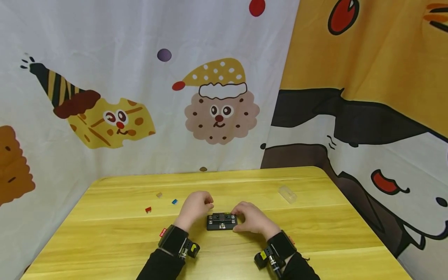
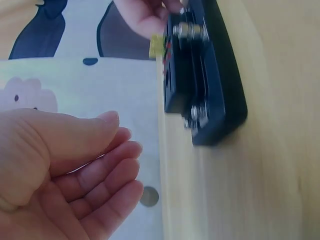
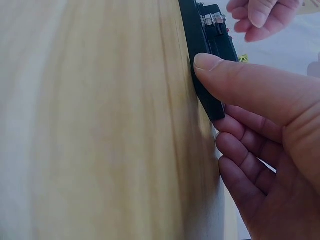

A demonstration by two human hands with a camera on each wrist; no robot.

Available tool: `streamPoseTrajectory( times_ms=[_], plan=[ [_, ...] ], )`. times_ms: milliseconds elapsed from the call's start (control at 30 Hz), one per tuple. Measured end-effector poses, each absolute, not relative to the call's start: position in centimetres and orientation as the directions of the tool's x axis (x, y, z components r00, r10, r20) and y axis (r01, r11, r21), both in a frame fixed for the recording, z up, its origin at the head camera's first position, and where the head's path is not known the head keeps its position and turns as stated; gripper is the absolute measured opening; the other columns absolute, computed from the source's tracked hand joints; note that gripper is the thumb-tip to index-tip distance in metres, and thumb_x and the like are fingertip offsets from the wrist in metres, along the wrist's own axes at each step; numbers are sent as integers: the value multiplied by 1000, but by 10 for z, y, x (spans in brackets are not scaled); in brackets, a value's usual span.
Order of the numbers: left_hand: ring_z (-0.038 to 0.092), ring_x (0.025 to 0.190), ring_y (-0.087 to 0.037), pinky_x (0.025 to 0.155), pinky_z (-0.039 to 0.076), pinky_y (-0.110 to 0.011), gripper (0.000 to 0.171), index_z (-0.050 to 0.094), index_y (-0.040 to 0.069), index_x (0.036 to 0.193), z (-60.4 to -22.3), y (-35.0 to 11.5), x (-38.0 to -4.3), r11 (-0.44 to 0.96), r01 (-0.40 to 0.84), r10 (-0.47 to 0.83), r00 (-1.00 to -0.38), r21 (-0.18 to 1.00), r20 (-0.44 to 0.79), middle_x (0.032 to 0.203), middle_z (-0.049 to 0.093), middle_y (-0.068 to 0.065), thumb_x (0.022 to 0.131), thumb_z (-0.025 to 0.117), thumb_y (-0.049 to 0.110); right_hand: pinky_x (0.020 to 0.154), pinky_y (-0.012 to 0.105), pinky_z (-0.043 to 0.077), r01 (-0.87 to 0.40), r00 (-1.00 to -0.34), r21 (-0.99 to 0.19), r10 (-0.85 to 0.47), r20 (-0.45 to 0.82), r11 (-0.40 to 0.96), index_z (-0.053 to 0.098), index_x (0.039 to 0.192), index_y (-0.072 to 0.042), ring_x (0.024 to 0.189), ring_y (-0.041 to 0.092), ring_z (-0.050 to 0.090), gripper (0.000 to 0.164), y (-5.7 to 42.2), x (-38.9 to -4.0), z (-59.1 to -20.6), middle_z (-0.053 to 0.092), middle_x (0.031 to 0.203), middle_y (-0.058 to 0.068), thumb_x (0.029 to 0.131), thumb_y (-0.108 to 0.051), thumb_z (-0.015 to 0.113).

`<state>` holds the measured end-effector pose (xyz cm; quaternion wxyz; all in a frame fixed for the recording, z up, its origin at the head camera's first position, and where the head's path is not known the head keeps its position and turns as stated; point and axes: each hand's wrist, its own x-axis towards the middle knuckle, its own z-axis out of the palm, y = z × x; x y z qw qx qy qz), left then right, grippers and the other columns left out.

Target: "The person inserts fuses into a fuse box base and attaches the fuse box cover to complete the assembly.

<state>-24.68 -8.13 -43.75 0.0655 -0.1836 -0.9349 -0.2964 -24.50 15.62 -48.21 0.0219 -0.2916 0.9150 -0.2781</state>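
Note:
A black rectangular device [image 1: 221, 226] with a raised block and metal screw terminals lies flat on the table in the head view. My right hand [image 1: 254, 220] grips its right end, thumb at the near edge and fingers behind, as the right wrist view also shows. My left hand [image 1: 195, 207] hovers beside the left end, apart from it. Its fingers [image 2: 112, 172] are loosely bent in the left wrist view, with nothing visible between them. A small yellow piece [image 2: 156, 46] sticks out from the device's far side, near the right hand.
Left of the hands, a red piece [image 1: 148, 210], a blue piece [image 1: 174, 202] and a pale piece [image 1: 159, 195] lie scattered. A clear plastic case [image 1: 287, 194] lies at the back right of the wooden table [image 1: 332, 233]. A printed curtain [image 1: 140, 159] hangs behind.

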Motion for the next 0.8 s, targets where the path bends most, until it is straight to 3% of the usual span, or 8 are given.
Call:
streamPoseTrajectory(
  times_ms=[800],
  plan=[
    [64,86,-31,78,51,-47,25,70,-5,105,-437,-154,-254,840,201,137,-977,503,163,94,68,-15,86,75,10,92,42,46,-536,-818,-515,-563,119,669,67,110,-10,100,22,58,43,157,-244,-481,60,106,0,74,-24,88]
  ],
)
